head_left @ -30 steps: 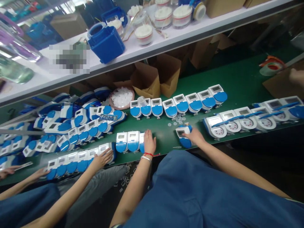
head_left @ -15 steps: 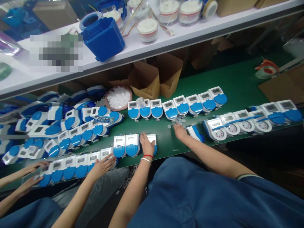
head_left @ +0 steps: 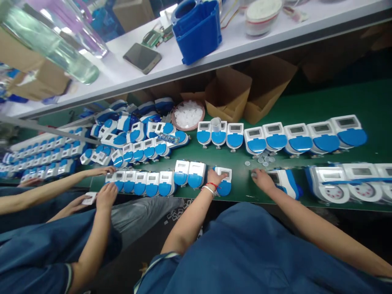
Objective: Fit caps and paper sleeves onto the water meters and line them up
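Observation:
My left hand grips the left side of a white-and-blue meter standing on the green belt, at the right end of a near row of like meters. My right hand lies just right of it, fingertips pinched on a small clear disc. Several loose discs are scattered just beyond that hand. A meter lying on its side touches my right wrist. A far row of upright meters runs across the belt.
A co-worker's hands work on the near row at my left. A pink bowl of white discs and open cardboard boxes stand behind. Heaped meters fill the left. Dial meters sit right. A white shelf overhangs the belt.
My right hand has drawn back from the pile of loose discs toward the belt's near edge. My left hand stays on the same meter. The co-worker's hands have moved left along the near row.

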{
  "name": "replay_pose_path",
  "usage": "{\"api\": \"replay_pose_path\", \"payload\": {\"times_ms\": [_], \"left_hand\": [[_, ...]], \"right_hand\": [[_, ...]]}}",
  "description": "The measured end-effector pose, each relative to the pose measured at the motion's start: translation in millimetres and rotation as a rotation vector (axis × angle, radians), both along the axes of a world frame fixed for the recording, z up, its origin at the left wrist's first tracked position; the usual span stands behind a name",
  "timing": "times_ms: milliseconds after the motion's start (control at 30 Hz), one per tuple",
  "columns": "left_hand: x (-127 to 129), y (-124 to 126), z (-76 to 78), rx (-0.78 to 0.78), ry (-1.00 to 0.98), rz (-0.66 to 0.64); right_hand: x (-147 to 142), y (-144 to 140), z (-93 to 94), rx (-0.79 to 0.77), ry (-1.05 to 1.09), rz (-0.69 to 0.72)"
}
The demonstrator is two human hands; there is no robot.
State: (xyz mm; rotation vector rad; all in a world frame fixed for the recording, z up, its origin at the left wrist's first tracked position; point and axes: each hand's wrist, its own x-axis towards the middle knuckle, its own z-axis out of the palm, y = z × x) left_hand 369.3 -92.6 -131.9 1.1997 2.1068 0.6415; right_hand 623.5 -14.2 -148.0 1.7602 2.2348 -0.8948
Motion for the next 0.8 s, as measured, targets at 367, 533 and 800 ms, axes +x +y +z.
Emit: {"api": "replay_pose_path", "payload": {"times_ms": [367, 533, 800], "left_hand": [[57, -86, 59.8, 0.075, -0.333, -0.225], [64, -95, 50.2, 0.087, -0.329, -0.207], [71, -96, 49.5, 0.192, -0.262, -0.262]], "right_hand": [[6, -21, 72.4, -0.120, 0.570, -0.108], [-16, -24, 109.7, -0.074, 0.590, 0.253], [-38, -33, 135.6, 0.103, 0.283, 0.645]]}}
